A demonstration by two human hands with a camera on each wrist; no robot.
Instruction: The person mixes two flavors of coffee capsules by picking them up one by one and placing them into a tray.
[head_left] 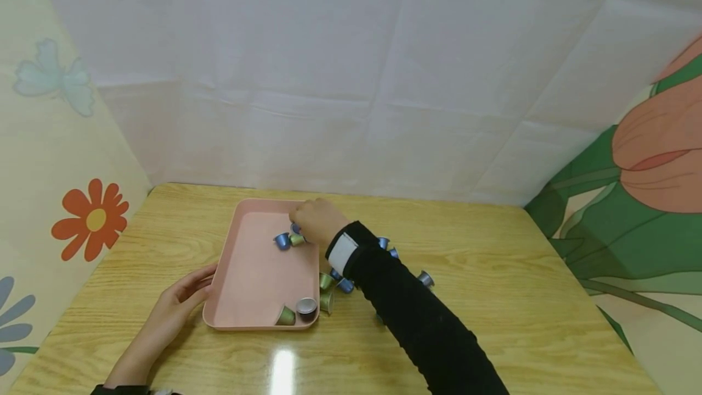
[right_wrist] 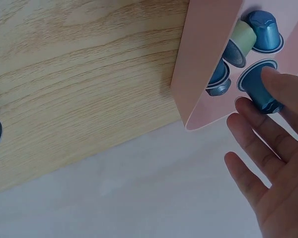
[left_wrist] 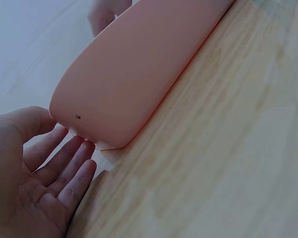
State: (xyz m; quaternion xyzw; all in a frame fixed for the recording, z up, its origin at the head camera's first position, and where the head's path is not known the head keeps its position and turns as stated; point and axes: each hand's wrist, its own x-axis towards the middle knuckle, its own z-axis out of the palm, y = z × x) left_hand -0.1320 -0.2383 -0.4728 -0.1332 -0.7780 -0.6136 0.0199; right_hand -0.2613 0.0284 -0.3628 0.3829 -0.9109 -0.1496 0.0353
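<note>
Over the far right corner of a pink tray [head_left: 249,273], my right hand [head_left: 320,222] pinches a blue coffee capsule [right_wrist: 257,88] between thumb and fingers. Close by in the tray, a blue capsule [right_wrist: 265,30] and a pale green capsule [right_wrist: 242,40] lie together, with another blue capsule [right_wrist: 218,79] against the wall. My left hand [head_left: 178,303] is at the tray's left side, its fingertips at the wall in the left wrist view. Near the tray's front right corner are a green capsule [head_left: 286,316] and a dark capsule [head_left: 306,308] with a silver lid.
Several more capsules lie on the wooden table [head_left: 493,297] right of the tray, including green capsules [head_left: 326,302] beside its wall and a grey capsule [head_left: 425,279] farther right. My right sleeve [head_left: 422,328] hides part of that area. A white cloth [head_left: 307,78] hangs behind the table.
</note>
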